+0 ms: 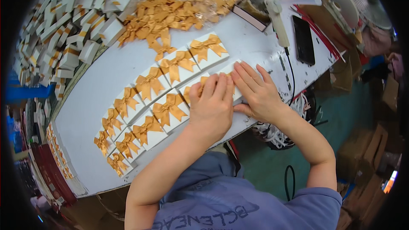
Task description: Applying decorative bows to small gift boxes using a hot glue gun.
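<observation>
Blue shirt (289, 217) foremost; left hand (211, 113) bent, hold unclear from here, right hand (262, 96) spread, over white boxes (237, 95), their row slanting away rightward.

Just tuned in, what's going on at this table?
Someone's left hand and right hand are at the right end of the near row of bow-topped white boxes; their exact hold is hidden. A back row sits behind, with loose gold ribbon bows heaped beyond and a glue gun off right.
</observation>
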Demonstrator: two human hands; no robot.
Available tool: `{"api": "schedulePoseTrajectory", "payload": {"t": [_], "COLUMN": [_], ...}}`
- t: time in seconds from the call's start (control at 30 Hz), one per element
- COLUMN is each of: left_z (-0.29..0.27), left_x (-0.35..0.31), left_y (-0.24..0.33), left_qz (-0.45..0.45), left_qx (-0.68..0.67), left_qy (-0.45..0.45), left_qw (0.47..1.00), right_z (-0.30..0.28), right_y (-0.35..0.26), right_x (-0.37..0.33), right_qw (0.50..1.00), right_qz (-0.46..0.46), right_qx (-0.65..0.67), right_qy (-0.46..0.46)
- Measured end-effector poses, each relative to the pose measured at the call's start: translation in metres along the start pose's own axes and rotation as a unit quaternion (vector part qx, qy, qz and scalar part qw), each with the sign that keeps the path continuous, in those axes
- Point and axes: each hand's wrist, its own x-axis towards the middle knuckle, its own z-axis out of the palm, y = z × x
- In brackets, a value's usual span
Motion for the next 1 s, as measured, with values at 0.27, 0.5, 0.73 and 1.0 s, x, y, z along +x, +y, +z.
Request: {"api": "schedulePoseTrajectory", "payload": {"t": [0.27, 0.5, 0.73, 1.0], "left_z": [0.006, -0.054, -0.108, -0.061], "left_x": [-0.014, -0.106, -0.112, -0.097], "left_y": [-0.005, -0.013, -0.108, -0.126], "left_qz": [0.013, 0.015, -0.150, -0.203], "left_qx": [-0.033, -0.224, -0.068, 0.015], "left_qy": [0.057, 0.006, 0.050, -0.007], "left_qw": [0.998, 0.974, 0.985, 0.979], "right_z": [0.002, -0.022, -0.016, 0.035], "right_y": [-0.005, -0.015, -0.079, -0.106], "right_x": [0.000, 0.006, 0.084, 0.145], "right_qw": [1.000, 0.996, 0.989, 0.992], "right_qz": [-0.005, 0.035, -0.119, -0.103], "right_qx": [-0.023, 0.022, 0.085, 0.018], "right_qy": [-0.014, -0.085, 0.021, -0.066]}}
